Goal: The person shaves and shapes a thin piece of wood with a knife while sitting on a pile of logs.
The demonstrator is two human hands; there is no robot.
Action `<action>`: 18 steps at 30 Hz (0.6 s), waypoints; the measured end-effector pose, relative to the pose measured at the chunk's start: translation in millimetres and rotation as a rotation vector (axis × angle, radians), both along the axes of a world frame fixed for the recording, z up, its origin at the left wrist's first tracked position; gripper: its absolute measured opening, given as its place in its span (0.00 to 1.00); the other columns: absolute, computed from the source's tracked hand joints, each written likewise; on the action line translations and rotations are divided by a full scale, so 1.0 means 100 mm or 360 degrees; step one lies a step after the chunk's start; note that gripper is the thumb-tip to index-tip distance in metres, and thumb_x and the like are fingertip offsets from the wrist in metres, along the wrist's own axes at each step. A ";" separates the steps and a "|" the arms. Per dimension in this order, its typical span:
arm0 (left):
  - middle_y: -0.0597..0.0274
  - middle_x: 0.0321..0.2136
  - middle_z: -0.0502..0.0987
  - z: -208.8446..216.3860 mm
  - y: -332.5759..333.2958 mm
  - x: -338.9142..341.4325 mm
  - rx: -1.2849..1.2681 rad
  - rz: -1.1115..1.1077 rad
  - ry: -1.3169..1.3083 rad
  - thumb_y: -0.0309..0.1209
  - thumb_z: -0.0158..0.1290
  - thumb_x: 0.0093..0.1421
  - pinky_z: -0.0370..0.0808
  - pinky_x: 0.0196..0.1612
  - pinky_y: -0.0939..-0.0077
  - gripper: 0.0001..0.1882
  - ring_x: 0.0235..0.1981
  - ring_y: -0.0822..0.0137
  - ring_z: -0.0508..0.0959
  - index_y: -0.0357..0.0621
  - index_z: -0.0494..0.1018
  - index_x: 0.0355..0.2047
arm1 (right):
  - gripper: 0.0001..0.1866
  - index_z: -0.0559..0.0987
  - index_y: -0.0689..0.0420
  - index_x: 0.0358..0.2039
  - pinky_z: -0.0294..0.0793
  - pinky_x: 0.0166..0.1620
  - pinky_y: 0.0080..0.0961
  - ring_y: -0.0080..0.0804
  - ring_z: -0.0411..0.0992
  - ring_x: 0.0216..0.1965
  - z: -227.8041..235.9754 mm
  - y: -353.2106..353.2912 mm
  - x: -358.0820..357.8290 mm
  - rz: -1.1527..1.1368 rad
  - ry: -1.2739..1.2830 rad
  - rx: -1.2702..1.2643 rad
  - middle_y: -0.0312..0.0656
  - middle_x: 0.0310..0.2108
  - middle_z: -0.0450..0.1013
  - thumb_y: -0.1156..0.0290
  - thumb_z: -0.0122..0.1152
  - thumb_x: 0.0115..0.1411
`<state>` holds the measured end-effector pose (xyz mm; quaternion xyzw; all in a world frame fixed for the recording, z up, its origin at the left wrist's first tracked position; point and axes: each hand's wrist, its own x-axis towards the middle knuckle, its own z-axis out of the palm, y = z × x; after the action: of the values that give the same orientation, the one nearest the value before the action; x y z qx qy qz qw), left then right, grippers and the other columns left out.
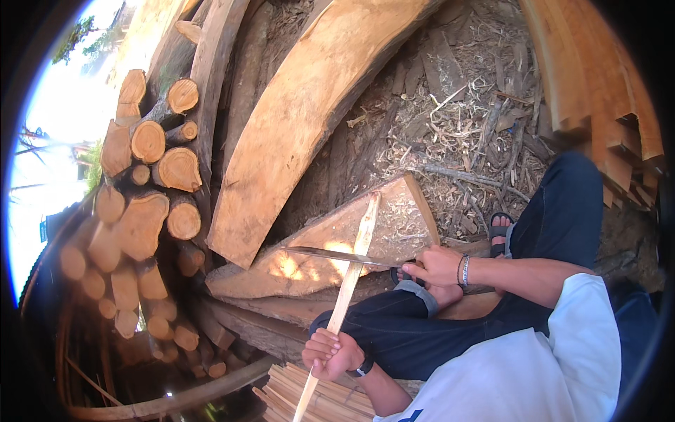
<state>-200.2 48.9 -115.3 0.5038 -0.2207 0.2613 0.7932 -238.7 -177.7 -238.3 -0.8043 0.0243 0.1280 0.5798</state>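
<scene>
My left hand (pixel 333 352), with a dark band at its wrist, is wrapped round a pale, narrow wooden stick (pixel 346 290). The stick slants up and away, its far tip over a triangular wood slab (pixel 320 259). My right hand (pixel 437 266), with bracelets at the wrist, grips a knife whose long blade (pixel 320 253) points left. This blade crosses the stick at about its middle and seems to touch it. The knife's handle is mostly hidden in my fingers. Shavings and patches of sunlight lie on the slab.
A thick curved plank (pixel 295 133) lies beyond the slab. Cut logs (pixel 148 141) are stacked at the left. Shavings (pixel 450 126) and bark cover the ground ahead. Sawn boards (pixel 598 91) stand at far right. Several thin sticks (pixel 316 397) lie bundled near my left forearm.
</scene>
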 end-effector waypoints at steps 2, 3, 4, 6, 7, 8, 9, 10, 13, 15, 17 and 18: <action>0.67 0.06 0.54 -0.02 0.05 -0.03 -0.0024 -0.0002 0.0029 0.32 0.40 0.50 0.56 0.17 0.79 0.14 0.08 0.73 0.54 0.50 0.51 0.11 | 0.36 0.81 0.65 0.22 0.75 0.37 0.46 0.58 0.74 0.26 0.04 0.03 -0.03 0.0025 -0.0041 0.0000 0.61 0.20 0.73 0.42 0.42 0.63; 0.67 0.06 0.54 -0.01 0.08 -0.05 -0.0007 0.0014 0.0022 0.32 0.39 0.51 0.56 0.17 0.80 0.14 0.08 0.73 0.53 0.51 0.52 0.11 | 0.36 0.81 0.65 0.23 0.75 0.37 0.46 0.58 0.74 0.26 0.13 0.03 -0.03 0.0073 -0.0045 0.0006 0.61 0.20 0.73 0.42 0.42 0.64; 0.67 0.06 0.53 0.00 0.10 -0.07 0.0011 0.0032 0.0014 0.32 0.38 0.53 0.56 0.17 0.80 0.15 0.08 0.74 0.53 0.51 0.52 0.10 | 0.36 0.81 0.65 0.23 0.75 0.37 0.46 0.58 0.74 0.26 0.24 0.01 -0.04 0.0122 -0.0050 0.0014 0.61 0.20 0.73 0.42 0.42 0.64; 0.67 0.06 0.54 -0.01 -0.04 0.01 0.0030 -0.0059 0.0024 0.32 0.40 0.50 0.56 0.17 0.79 0.14 0.08 0.73 0.54 0.50 0.52 0.11 | 0.36 0.81 0.65 0.23 0.75 0.37 0.45 0.58 0.74 0.26 0.23 -0.08 -0.05 0.0083 -0.0018 -0.0025 0.61 0.19 0.73 0.43 0.42 0.64; 0.67 0.06 0.54 0.02 -0.10 0.03 0.0046 -0.0094 0.0023 0.32 0.40 0.49 0.57 0.18 0.79 0.13 0.08 0.73 0.54 0.50 0.52 0.11 | 0.36 0.80 0.66 0.23 0.75 0.37 0.45 0.58 0.74 0.26 0.18 -0.09 -0.05 0.0044 -0.0001 -0.0049 0.61 0.19 0.73 0.43 0.42 0.64; 0.67 0.06 0.54 0.04 -0.11 0.04 0.0060 -0.0111 0.0021 0.32 0.40 0.49 0.57 0.18 0.79 0.13 0.08 0.73 0.54 0.50 0.52 0.11 | 0.36 0.80 0.66 0.23 0.75 0.38 0.45 0.58 0.74 0.26 0.13 -0.08 -0.05 0.0008 0.0011 -0.0070 0.61 0.19 0.72 0.43 0.43 0.64; 0.67 0.06 0.54 0.06 -0.12 0.06 0.0073 -0.0130 0.0021 0.31 0.40 0.50 0.57 0.18 0.79 0.13 0.08 0.73 0.54 0.50 0.52 0.11 | 0.36 0.80 0.66 0.23 0.75 0.37 0.45 0.58 0.75 0.26 0.09 -0.05 -0.04 -0.0005 -0.0010 -0.0049 0.61 0.19 0.72 0.43 0.43 0.64; 0.67 0.06 0.54 0.07 -0.12 0.08 0.0085 -0.0152 0.0021 0.31 0.40 0.50 0.57 0.18 0.79 0.13 0.08 0.73 0.54 0.50 0.52 0.11 | 0.36 0.80 0.66 0.22 0.75 0.37 0.45 0.57 0.75 0.26 0.05 -0.01 -0.04 -0.0020 -0.0030 -0.0030 0.61 0.18 0.72 0.43 0.43 0.63; 0.67 0.07 0.55 0.08 -0.05 0.10 0.0034 -0.0111 0.0034 0.30 0.40 0.51 0.57 0.18 0.80 0.14 0.08 0.73 0.54 0.50 0.53 0.11 | 0.36 0.80 0.66 0.23 0.76 0.35 0.45 0.56 0.75 0.25 0.26 -0.05 -0.03 0.0048 -0.0023 0.0017 0.61 0.18 0.72 0.42 0.44 0.63; 0.67 0.07 0.55 0.09 -0.04 0.09 0.0026 -0.0125 0.0038 0.30 0.40 0.52 0.57 0.17 0.80 0.14 0.08 0.73 0.54 0.49 0.53 0.11 | 0.36 0.80 0.65 0.23 0.76 0.34 0.45 0.56 0.75 0.24 0.32 -0.07 -0.03 0.0060 -0.0043 0.0003 0.60 0.17 0.72 0.41 0.44 0.62; 0.67 0.07 0.54 0.10 -0.08 0.09 0.0023 -0.0152 0.0032 0.30 0.40 0.52 0.57 0.17 0.80 0.14 0.08 0.73 0.54 0.49 0.53 0.11 | 0.36 0.80 0.65 0.23 0.76 0.33 0.45 0.56 0.75 0.24 0.27 -0.08 -0.02 0.0015 -0.0124 -0.0052 0.60 0.16 0.72 0.41 0.44 0.62; 0.67 0.07 0.55 0.11 -0.10 0.09 0.0028 -0.0156 0.0027 0.30 0.40 0.51 0.57 0.17 0.80 0.14 0.08 0.73 0.54 0.49 0.53 0.11 | 0.36 0.80 0.65 0.23 0.76 0.33 0.45 0.56 0.75 0.24 0.20 -0.09 -0.01 0.0003 -0.0057 -0.0093 0.60 0.16 0.72 0.41 0.44 0.62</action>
<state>-191.1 38.6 -104.1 0.5015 -0.2407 0.2158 0.8025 -239.7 -187.0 -217.9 -0.8231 0.0169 0.1134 0.5562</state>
